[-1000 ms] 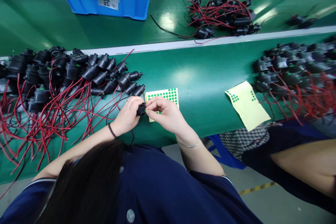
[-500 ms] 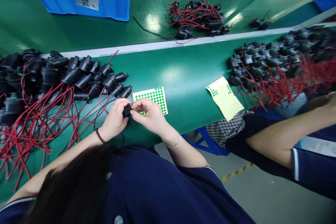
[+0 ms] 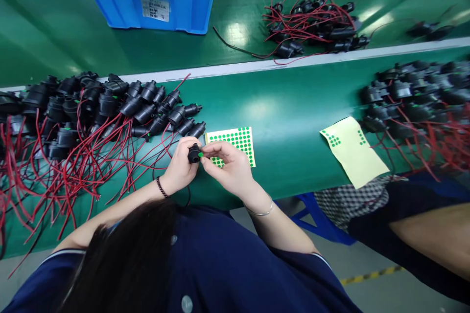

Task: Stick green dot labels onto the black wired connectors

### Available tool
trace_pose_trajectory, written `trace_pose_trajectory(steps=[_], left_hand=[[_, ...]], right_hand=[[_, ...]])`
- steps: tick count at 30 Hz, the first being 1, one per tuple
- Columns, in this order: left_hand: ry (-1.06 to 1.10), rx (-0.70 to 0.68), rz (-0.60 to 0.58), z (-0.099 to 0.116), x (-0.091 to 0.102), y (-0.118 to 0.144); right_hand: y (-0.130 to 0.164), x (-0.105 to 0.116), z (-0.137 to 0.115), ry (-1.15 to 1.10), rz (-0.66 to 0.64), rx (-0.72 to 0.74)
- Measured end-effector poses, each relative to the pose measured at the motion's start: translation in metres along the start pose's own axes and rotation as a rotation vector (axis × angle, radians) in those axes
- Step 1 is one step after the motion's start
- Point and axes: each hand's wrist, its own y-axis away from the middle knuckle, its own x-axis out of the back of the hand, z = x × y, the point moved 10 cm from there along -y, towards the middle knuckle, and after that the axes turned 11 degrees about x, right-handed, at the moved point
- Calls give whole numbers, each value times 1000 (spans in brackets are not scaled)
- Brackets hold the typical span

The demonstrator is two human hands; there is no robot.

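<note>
My left hand (image 3: 180,165) is wrapped round a small black plastic pump-like part (image 3: 194,153), holding it over the bench edge. A round green dot sticker (image 3: 200,154) shows at the side of that part, right at the tips of my right thumb and forefinger. My right hand (image 3: 231,168) is closed in a pinch there; whether the dot is fully stuck down I cannot tell. Partly behind my right hand lies a pale sheet of green dot stickers (image 3: 246,143). A dark wire hangs below my left hand.
Many black parts with red wires (image 3: 147,102) are heaped at left. Another heap (image 3: 414,93) lies at right, and a tangled pile (image 3: 312,24) on the back shelf. A blue bin (image 3: 176,0) stands behind. A mostly used sticker sheet (image 3: 358,156) lies near a co-worker's arm (image 3: 436,234).
The view has swung left, so everything sits further right. A green dot now shows on the black part beside my right fingertips. The co-worker's arm is less in view.
</note>
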Motion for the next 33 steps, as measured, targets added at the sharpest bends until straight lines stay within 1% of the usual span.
trace_pose_trajectory(steps=[2,5,8,14,17,20,28,33], left_hand=[[-23,-21,50,2,3,0],[-66,-87,108,8,6,2],[-89,-140,144,13,8,3],[-115,-162,141,14,7,6],[-130,-167,142,13,6,7],[-144,-170,150,12,6,8],[-179,-157,135,10,4,9],[-165,-169,158,14,6,8]], right_hand=[[0,4,-13,119,47,99],[0,6,-32,277,95,244],[0,5,-40,346,116,314],[0,5,-40,371,121,317],[1,6,-38,365,117,293],[0,6,-37,349,104,273],[0,5,-35,304,86,278],[0,6,-33,269,89,256]])
